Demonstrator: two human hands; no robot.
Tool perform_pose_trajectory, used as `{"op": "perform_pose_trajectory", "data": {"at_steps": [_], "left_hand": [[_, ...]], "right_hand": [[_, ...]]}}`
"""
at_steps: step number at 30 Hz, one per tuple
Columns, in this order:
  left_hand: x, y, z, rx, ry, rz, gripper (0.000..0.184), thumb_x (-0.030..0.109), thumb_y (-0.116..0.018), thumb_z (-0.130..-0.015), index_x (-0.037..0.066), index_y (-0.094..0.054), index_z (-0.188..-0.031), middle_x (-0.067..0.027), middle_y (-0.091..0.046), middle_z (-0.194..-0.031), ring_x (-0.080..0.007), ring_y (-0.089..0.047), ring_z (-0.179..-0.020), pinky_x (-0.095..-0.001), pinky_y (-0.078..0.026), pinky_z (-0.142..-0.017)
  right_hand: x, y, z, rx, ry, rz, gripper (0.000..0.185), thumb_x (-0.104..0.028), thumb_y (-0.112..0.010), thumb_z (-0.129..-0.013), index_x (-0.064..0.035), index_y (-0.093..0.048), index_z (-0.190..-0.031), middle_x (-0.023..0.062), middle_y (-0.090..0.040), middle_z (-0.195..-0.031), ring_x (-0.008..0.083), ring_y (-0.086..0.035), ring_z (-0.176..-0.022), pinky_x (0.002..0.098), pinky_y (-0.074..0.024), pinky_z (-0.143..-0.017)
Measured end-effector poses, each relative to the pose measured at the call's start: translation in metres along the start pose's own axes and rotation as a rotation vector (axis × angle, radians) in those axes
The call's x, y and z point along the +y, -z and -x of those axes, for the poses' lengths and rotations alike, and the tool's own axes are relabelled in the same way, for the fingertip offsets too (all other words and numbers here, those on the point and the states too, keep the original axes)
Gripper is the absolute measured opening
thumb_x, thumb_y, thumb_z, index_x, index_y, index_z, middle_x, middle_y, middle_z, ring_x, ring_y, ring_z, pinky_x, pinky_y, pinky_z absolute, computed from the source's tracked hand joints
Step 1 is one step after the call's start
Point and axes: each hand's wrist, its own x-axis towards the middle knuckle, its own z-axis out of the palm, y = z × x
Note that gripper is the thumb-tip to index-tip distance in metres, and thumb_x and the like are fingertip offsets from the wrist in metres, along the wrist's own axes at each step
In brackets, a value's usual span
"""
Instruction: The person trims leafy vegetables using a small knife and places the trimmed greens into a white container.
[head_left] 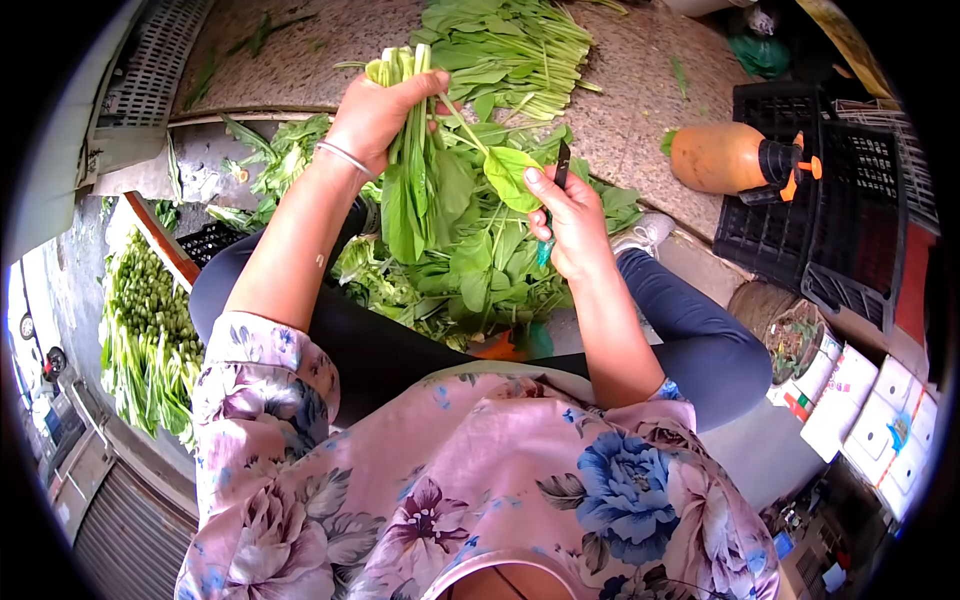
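My left hand (372,118) is closed around a bunch of leafy greens (415,185), pale stem ends up and leaves hanging down. A single leaf (511,178) stretches from that bunch to my right hand (570,215), whose thumb and fingers pinch its edge. The same right hand grips a small knife (561,165); its dark blade points up, and a green part shows below the fingers. Beneath both hands lies a heap of loose leaves (480,265) between my knees. More greens (510,50) are laid on the stone surface (630,120) ahead.
An orange spray bottle (715,158) lies beside black crates (855,200) on the right. Stacked bunches of greens (150,320) fill the left side. White boxes (880,420) stand at the lower right. A white perforated crate (150,70) is at the upper left.
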Motion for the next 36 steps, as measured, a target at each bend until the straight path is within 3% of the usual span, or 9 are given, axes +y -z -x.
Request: {"op": "perform_pose_trajectory", "data": {"at_steps": [5, 9, 11, 13, 15, 17, 20, 27, 36], "left_hand": [[0.000, -0.001, 0.004, -0.059, 0.128, -0.490, 0.026, 0.013, -0.072, -0.071, 0.001, -0.057, -0.088, -0.0038, -0.059, -0.073, -0.0105, -0.055, -0.058, -0.0251, -0.046, -0.050], [-0.011, 0.003, 0.004, -0.195, 0.105, -0.565, 0.028, 0.009, -0.071, -0.071, -0.003, -0.055, -0.090, -0.0049, -0.060, -0.074, -0.0104, -0.053, -0.055, -0.0246, -0.047, -0.051], [-0.002, -0.002, 0.012, -0.263, 0.212, -0.611, 0.030, 0.009, -0.072, -0.070, -0.003, -0.056, -0.092, -0.0082, -0.063, -0.081, -0.0138, -0.057, -0.060, -0.0274, -0.049, -0.060], [-0.009, 0.000, 0.012, -0.406, 0.111, -0.811, 0.033, 0.012, -0.074, -0.066, -0.005, -0.058, -0.090, -0.0109, -0.064, -0.079, -0.0172, -0.059, -0.065, -0.0303, -0.048, -0.067], [-0.007, -0.004, 0.014, -0.423, 0.129, -0.842, 0.030, 0.012, -0.073, -0.067, -0.002, -0.060, -0.089, -0.0086, -0.064, -0.077, -0.0154, -0.057, -0.065, -0.0287, -0.047, -0.067], [-0.008, -0.008, 0.012, -0.447, 0.148, -0.884, 0.027, 0.013, -0.073, -0.067, 0.001, -0.061, -0.087, -0.0062, -0.064, -0.074, -0.0137, -0.056, -0.064, -0.0270, -0.045, -0.067], [-0.008, -0.008, 0.005, -0.449, 0.064, -1.008, 0.041, 0.024, -0.073, -0.062, -0.002, -0.060, -0.092, -0.0201, -0.061, -0.076, -0.0322, -0.060, -0.074, -0.0345, -0.047, -0.072], [-0.009, -0.017, 0.004, -0.494, -0.009, -1.308, 0.044, 0.024, -0.068, -0.065, 0.000, -0.057, -0.101, -0.0200, -0.061, -0.084, -0.0334, -0.059, -0.082, -0.0372, -0.047, -0.076], [-0.008, -0.026, 0.011, -0.522, 0.020, -1.444, 0.042, 0.020, -0.062, -0.067, 0.001, -0.056, -0.104, -0.0187, -0.062, -0.087, -0.0322, -0.059, -0.085, -0.0378, -0.048, -0.077]], "right_hand": [[-0.006, 0.043, -0.027, 0.257, 0.215, 0.227, 0.011, -0.014, -0.063, -0.080, -0.0077, -0.055, -0.081, -0.0038, -0.048, -0.063, 0.0036, -0.038, -0.044, 0.0167, -0.0275, -0.037], [0.007, 0.136, -0.075, 0.346, 0.356, 0.711, 0.021, -0.013, -0.066, -0.077, -0.0005, -0.058, -0.091, 0.0013, -0.058, -0.077, 0.0105, -0.050, -0.061, 0.0231, -0.0428, -0.061], [0.004, 0.155, -0.081, 0.192, 0.040, 1.667, 0.041, -0.020, -0.070, -0.073, 0.0024, -0.056, -0.105, 0.0067, -0.061, -0.090, 0.0112, -0.054, -0.065, 0.0225, -0.0438, -0.063], [-0.010, 0.143, -0.093, 0.141, 0.002, 1.590, 0.058, -0.026, -0.072, -0.071, 0.0031, -0.051, -0.116, 0.0112, -0.060, -0.102, 0.0133, -0.058, -0.064, 0.0235, -0.0453, -0.062], [-0.032, 0.111, -0.109, 0.212, 0.024, 0.731, 0.046, -0.023, -0.068, -0.075, 0.0016, -0.053, -0.111, 0.0099, -0.061, -0.096, 0.0141, -0.058, -0.060, 0.0246, -0.0448, -0.055], [-0.027, 0.106, -0.155, 0.344, 0.104, 0.508, 0.033, -0.021, -0.063, -0.080, -0.0018, -0.055, -0.105, 0.0068, -0.061, -0.090, 0.0119, -0.056, -0.056, 0.0251, -0.0418, -0.049], [-0.027, 0.084, -0.202, 0.440, 0.110, 0.339, 0.026, -0.024, -0.056, -0.085, -0.0044, -0.053, -0.102, 0.0039, -0.058, -0.084, 0.0088, -0.053, -0.057, 0.0206, -0.0322, -0.039], [-0.025, 0.077, -0.224, 0.481, 0.198, 0.338, 0.019, -0.022, -0.064, -0.079, -0.0082, -0.059, -0.091, -0.0021, -0.058, -0.073, 0.0063, -0.045, -0.050, 0.0202, -0.0323, -0.040], [-0.044, 0.066, -0.171, 0.291, 0.268, 0.112, 0.017, -0.013, -0.067, -0.076, -0.0049, -0.057, -0.087, 0.0041, -0.061, -0.082, 0.0120, -0.059, -0.060, 0.0197, -0.0332, -0.041]]}}
